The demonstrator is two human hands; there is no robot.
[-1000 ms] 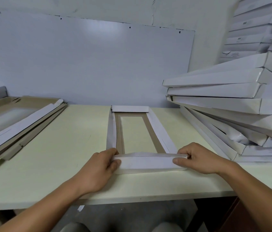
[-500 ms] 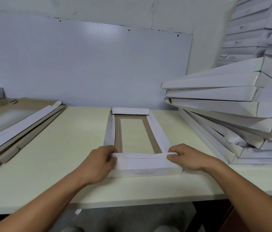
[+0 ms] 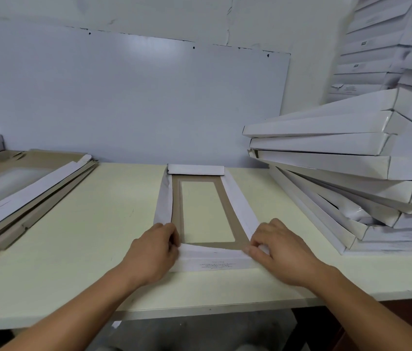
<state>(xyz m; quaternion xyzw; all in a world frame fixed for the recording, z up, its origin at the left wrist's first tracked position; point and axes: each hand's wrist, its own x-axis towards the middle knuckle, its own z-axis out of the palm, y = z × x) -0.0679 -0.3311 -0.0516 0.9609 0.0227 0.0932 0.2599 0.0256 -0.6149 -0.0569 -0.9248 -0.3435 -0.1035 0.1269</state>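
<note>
The windowed carton blank [image 3: 237, 206] lies flat mid-bench [image 3: 86, 236]. The left hand [image 3: 153, 252] and right hand [image 3: 279, 252], fingers curled, pinch the corners of its near flap [image 3: 215, 259]. This looks like the end-fold step. Next, the corners need tucking squarely against the side walls.

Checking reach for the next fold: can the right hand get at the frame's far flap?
Probably yes: nothing lies between the right hand and the far flap, and the stacked boxes sit off to the side. It must first release the near flap.
</note>
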